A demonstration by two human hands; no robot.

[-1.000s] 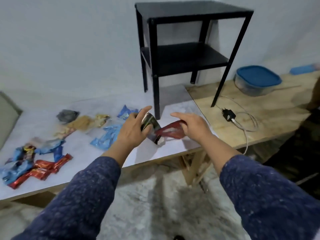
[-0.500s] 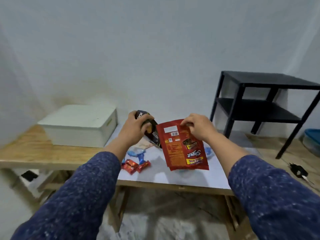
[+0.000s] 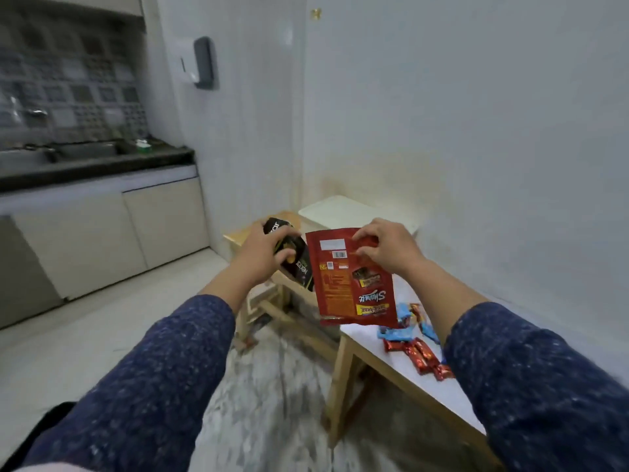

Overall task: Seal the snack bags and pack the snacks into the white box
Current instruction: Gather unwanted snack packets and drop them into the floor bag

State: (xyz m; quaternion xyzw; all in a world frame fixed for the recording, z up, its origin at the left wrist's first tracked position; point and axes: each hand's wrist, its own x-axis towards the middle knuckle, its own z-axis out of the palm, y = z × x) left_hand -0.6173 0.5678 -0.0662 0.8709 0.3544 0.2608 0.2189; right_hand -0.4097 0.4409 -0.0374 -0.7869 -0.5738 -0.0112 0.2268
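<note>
Right hand (image 3: 384, 248) pinches the top edge of the red bag (image 3: 354, 277), which hangs upside down below the fingers, off the table. Left hand (image 3: 262, 253) is wrapped around the black bag (image 3: 294, 264), just left of the red one. Loose candies (image 3: 413, 342) lie below the right wrist. White box (image 3: 343, 211) sits beyond both hands, lid apparently on. Likely best: run the pinch along the red bag's whole mouth before packing it.

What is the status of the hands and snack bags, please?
Left hand grips black bag. Right hand pinches red bag. White box closed.
</note>
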